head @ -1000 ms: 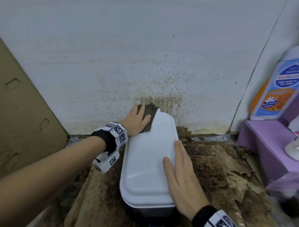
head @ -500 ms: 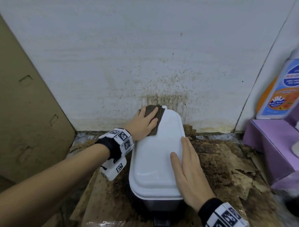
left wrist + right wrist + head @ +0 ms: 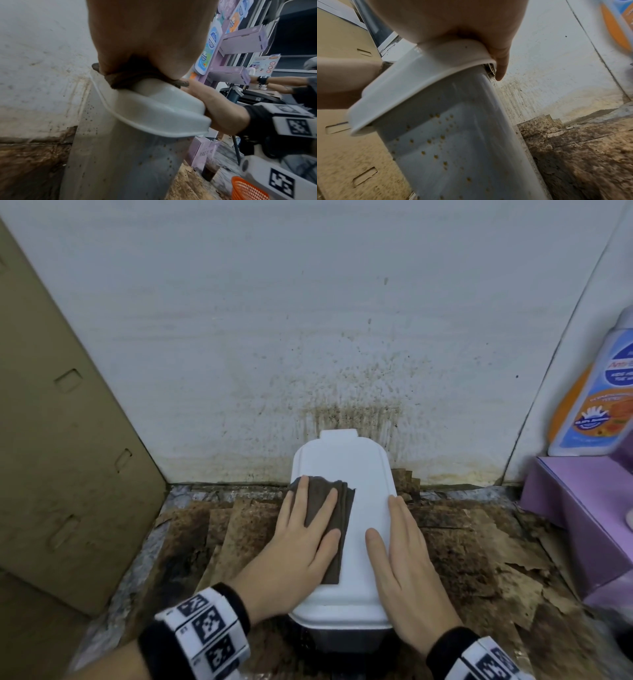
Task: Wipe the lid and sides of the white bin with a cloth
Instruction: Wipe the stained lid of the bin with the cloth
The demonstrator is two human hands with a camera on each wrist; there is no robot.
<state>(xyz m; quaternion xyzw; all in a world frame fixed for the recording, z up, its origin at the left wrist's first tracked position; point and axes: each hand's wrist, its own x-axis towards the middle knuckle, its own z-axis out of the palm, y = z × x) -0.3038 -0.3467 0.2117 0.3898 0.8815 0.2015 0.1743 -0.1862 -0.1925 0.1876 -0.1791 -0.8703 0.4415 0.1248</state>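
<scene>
The white bin stands against the stained wall, its lid [image 3: 356, 474] closed. My left hand [image 3: 301, 529] lies flat with straight fingers on a folded dark brown cloth [image 3: 337, 539], pressing it onto the lid's left half. My right hand [image 3: 400, 546] rests flat on the lid's right edge, fingers straight. In the left wrist view the cloth [image 3: 123, 79] is squeezed between palm and lid [image 3: 154, 108]. The bin's grey-white side [image 3: 453, 148] carries several small brown specks; the left side [image 3: 120, 155] is speckled too.
A brown cardboard panel [image 3: 61, 440] leans at the left. A purple box [image 3: 582, 508] with a soap bottle [image 3: 596, 392] on it stands at the right. Stained, torn cardboard [image 3: 479, 559] covers the floor. An orange basket [image 3: 248, 189] shows in the left wrist view.
My left hand has slid the cloth from the lid's far left corner toward me, to the middle of the lid. The right hand stays flat on the lid's right edge.
</scene>
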